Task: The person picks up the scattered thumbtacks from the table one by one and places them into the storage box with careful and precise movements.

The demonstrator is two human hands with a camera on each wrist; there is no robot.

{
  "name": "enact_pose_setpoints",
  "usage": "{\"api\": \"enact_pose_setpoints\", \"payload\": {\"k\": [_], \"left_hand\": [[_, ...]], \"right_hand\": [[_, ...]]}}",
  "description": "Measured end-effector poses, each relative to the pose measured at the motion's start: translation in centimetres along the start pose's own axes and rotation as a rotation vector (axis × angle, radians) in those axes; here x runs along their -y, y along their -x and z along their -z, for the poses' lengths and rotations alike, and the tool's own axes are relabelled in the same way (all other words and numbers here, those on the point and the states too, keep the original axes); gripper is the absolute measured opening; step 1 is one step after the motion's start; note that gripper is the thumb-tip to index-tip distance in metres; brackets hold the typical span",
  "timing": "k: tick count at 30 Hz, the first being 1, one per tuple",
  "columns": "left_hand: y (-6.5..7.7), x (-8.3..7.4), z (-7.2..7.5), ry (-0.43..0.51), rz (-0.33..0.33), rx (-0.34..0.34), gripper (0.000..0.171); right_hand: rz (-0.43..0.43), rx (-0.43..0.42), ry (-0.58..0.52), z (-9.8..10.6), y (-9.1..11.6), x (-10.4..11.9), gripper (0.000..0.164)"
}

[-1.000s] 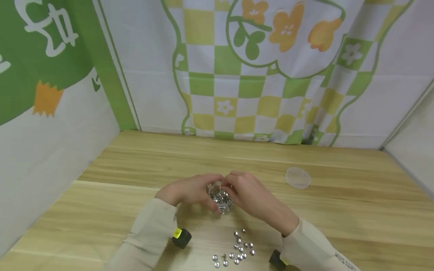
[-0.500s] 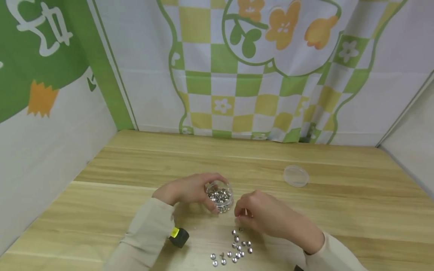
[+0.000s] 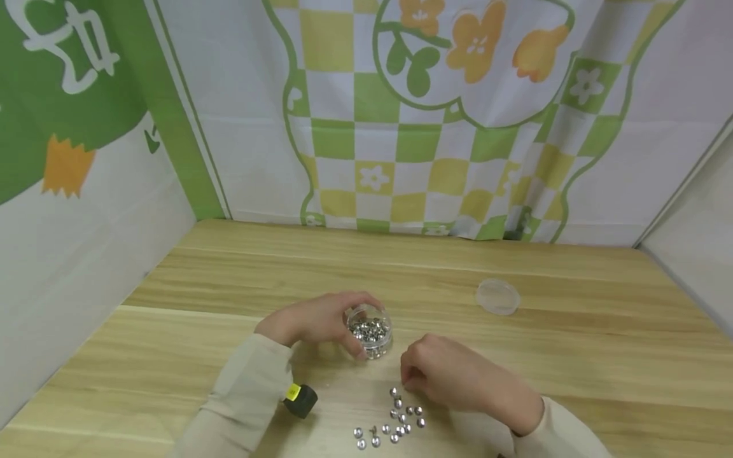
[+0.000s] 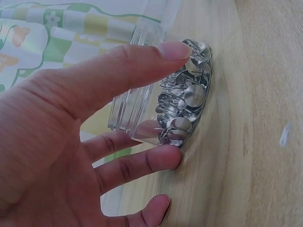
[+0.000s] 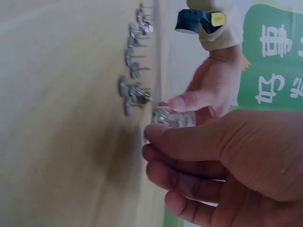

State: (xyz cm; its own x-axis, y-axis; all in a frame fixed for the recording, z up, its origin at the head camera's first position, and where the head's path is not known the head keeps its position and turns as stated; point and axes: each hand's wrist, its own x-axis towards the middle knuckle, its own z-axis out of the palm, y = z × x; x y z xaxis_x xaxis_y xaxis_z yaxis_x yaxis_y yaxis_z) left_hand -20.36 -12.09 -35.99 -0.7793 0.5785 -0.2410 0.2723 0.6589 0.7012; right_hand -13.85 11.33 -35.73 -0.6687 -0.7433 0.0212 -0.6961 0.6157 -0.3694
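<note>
My left hand (image 3: 323, 324) curls round a clear plastic jar (image 3: 378, 350) that stands on the table. Silver thumbtacks (image 4: 182, 101) fill the jar's lower part. In the left wrist view, the thumb lies along the near side and the other fingers reach behind. My right hand (image 3: 449, 375) is low over the table, right of the jar, with thumb and forefinger together. In the right wrist view a small dark sliver of a thumbtack (image 5: 146, 135) shows at those fingertips. Several loose thumbtacks (image 3: 401, 430) lie in front of the jar, most with heads down and pins up.
A clear round lid (image 3: 498, 297) lies flat behind and right of the jar. The wooden table (image 3: 229, 267) ends at a patterned curtain (image 3: 378, 146). A black wrist camera (image 3: 300, 401) hangs under the left sleeve.
My right hand has come out of the jar, moved right and toward me, and lowered beside the loose thumbtacks. It covers the farthest one. My left hand still grips the jar.
</note>
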Motion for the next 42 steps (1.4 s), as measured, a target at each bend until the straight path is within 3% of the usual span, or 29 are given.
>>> {"api": "enact_pose_setpoints", "payload": {"k": [3,10,14,17,21,27,35,42], "left_hand": [[-0.1,0.0,-0.1,0.012,-0.005,0.007,0.077],[-0.4,0.1,-0.6,0.03,-0.002,0.035,0.075],[-0.5,-0.1,-0.7,0.015,0.008,0.032,0.076],[-0.5,-0.2,-0.7,0.013,0.007,0.035,0.077],[-0.6,-0.3,-0.6,0.013,-0.008,0.03,0.078],[-0.4,-0.4,-0.5,0.015,-0.01,0.025,0.078],[-0.2,-0.2,0.1,-0.008,-0.011,0.013,0.075],[0.2,0.0,0.1,0.032,0.007,0.009,0.074]], "right_hand": [[-0.007,-0.059,-0.012,0.5,-0.4,-0.1,0.014],[0.025,-0.322,-0.009,0.0,-3.3,-0.6,0.01],[-0.001,-0.355,0.012,0.2,-3.7,-0.7,0.013],[-0.017,-0.289,-0.009,1.0,-2.5,-0.6,0.007],[0.008,-0.116,-0.041,2.0,-0.3,-0.4,0.01],[0.036,0.089,-0.087,1.5,1.3,0.6,0.009],[-0.021,0.179,-0.054,1.2,1.5,1.0,0.014],[0.001,0.178,-0.039,0.4,1.2,1.0,0.017]]}}
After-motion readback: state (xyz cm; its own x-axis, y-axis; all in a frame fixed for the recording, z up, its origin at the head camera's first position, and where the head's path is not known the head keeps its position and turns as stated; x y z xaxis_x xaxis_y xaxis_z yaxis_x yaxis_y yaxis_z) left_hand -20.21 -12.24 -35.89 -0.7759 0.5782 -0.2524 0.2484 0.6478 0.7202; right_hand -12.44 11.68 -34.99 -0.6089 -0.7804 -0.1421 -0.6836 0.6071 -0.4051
